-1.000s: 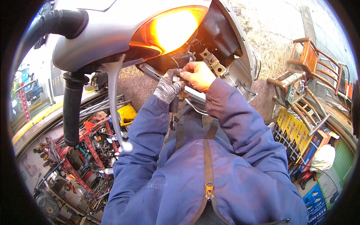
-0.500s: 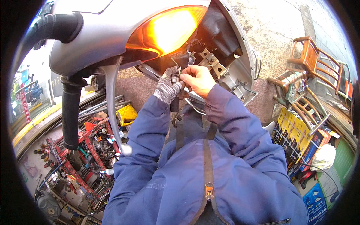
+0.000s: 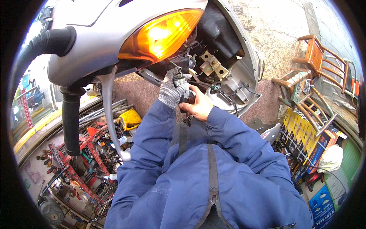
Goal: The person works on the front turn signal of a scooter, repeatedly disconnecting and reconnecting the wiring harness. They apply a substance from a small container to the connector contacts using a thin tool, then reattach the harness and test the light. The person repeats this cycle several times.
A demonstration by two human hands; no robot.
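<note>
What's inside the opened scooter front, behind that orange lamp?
Behind the orange lamp: black wires, a metal bracket and dark lining. The gloved left hand and bare right hand cover the connector.

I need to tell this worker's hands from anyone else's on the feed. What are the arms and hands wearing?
Both arms are in loose, creased blue jacket sleeves, matching the zipped blue jacket front. The left hand wears a grey knitted work glove with a speckled weave. The right hand is bare, with no glove; the sleeve cuff ends at its wrist.

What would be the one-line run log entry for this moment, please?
left hand: gloved, on wiring connector | right hand: bare, gripping small dark part below | site: open scooter front under amber lamp
</note>
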